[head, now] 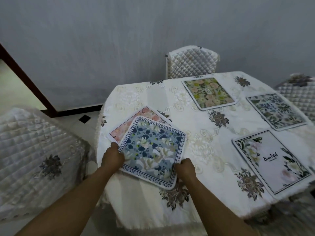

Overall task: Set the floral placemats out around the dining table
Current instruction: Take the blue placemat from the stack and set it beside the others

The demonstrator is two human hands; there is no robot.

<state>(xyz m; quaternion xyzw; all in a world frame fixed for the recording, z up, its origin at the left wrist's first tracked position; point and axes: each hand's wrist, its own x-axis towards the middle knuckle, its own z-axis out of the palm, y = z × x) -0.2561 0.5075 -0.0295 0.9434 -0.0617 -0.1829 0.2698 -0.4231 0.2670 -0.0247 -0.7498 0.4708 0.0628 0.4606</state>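
A single head-worn wide-angle camera is looking forward and steeply down from above the near left corner of the cream embroidered tablecloth-covered dining table [201,133], sitting close to it. Beyond the table it is facing a plain grey wall [119,40], edges bowing.

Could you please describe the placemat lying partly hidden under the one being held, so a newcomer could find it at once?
Start at the table and go to its near left corner, where both hands grip a blue floral placemat. Peeking from beneath its far left edge lies the pink floral placemat, the only pink and overlapped one.
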